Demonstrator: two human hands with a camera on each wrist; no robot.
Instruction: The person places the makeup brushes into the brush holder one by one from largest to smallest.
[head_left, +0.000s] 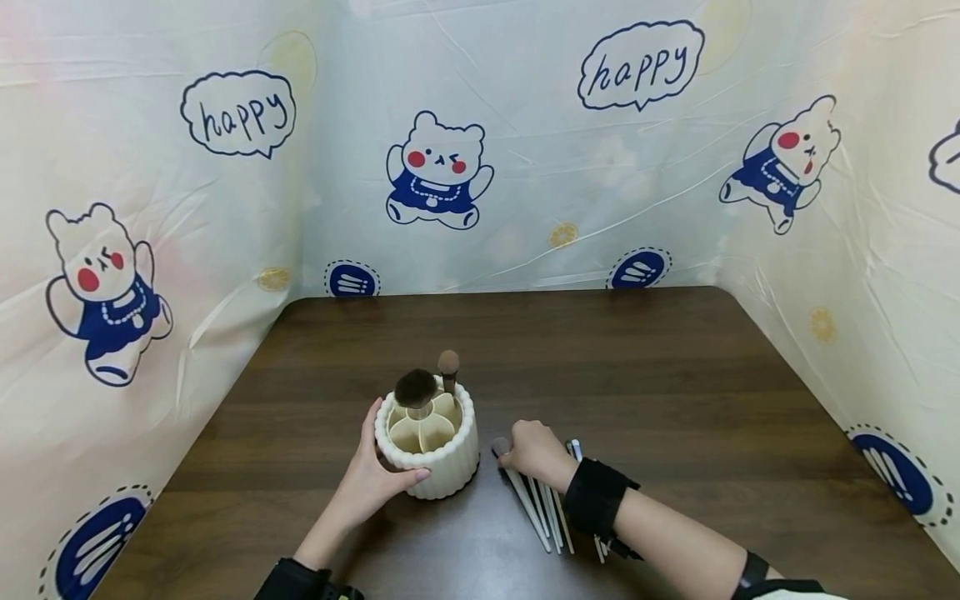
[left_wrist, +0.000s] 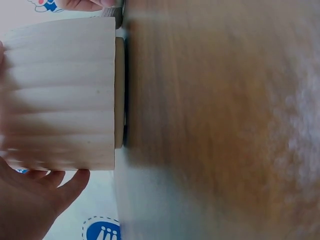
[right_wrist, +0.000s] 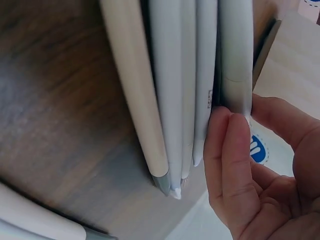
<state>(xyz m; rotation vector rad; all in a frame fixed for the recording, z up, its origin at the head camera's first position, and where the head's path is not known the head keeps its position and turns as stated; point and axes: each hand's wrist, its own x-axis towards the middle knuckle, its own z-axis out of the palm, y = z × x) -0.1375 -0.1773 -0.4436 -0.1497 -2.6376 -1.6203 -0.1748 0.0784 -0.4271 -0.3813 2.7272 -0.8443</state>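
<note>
My left hand (head_left: 372, 483) holds a cream, ribbed brush holder (head_left: 444, 475) by its side, thumb at the front. The holder stands upright on the table, its inside split into petal-shaped compartments. A large dark fluffy makeup brush (head_left: 416, 388) and a smaller brown-tipped one (head_left: 448, 364) stick up from it. To the right of the holder, my right hand (head_left: 542, 454) pinches a pale makeup brush (right_wrist: 236, 55) close to its metal collar. Several more slim brushes (right_wrist: 167, 75) lie side by side just next to it, partly hidden by the hand in the head view.
Beyond my right wrist, a few more brushes (head_left: 600, 548) lie apart from the row. All of this is on a dark brown wooden table (head_left: 337, 358). A pale printed curtain (head_left: 525, 167) with cartoon bears encloses the back and both sides.
</note>
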